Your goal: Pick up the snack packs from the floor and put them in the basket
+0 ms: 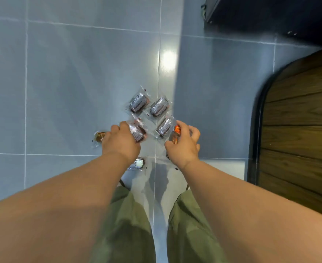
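While our left hand (121, 142) grips a dark pack (138, 132) and right hand (183, 146) an orange pack (176, 130), a loose pack (164, 127) lies between, nearer right.

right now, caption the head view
Left hand grips a dark snack pack, right hand an orange pack; more lie on the tiled floor.

1. The floor (71, 82) is being lit coolly from overhead, a glare spot (168, 57) being reflected off its tiles.
2. A darker shadow (213, 92) is being cast across its right side.
3. Straight lines are being bent near the edges.
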A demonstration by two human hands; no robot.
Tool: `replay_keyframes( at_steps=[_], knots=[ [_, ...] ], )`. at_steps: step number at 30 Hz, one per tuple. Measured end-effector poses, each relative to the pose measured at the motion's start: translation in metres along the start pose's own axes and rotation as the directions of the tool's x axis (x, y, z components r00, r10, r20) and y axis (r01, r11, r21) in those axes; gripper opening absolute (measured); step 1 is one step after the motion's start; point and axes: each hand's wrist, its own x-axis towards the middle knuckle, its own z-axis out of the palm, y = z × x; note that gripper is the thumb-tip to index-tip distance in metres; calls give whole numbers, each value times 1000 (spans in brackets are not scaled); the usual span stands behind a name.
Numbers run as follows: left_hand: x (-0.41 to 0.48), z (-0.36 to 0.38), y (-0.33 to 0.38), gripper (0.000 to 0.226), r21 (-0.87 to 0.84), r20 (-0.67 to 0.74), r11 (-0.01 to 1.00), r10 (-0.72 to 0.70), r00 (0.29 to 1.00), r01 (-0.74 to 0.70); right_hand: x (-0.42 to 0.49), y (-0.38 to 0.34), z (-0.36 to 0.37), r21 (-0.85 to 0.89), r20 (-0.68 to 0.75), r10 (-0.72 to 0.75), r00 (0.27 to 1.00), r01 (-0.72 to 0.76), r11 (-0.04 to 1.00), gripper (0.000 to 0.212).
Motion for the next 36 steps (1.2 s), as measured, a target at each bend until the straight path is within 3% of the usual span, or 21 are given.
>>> replay_keyframes(
  at_steps=[7,18,26,36],
  knots=[
    [-118,-126,32,71,-133,-118,991,-32,992,16,-125,-74,-85,-56,-67,-191,979,187,981,63],
    [-295,-241,64,56,-414,-283,904,-19,959,-104,-304,-143,-212,68,-195,-380,904,399,914,68],
    [-353,-267,83,58,-506,-371,848,-53,927,-154,-357,-146,-261,108,-311,-407,859,458,883,67],
    [-364,-297,66,63,-389,-455,866,114,883,-313,-398,-137,-226,144,-432,-337,837,432,890,67]
  ],
)
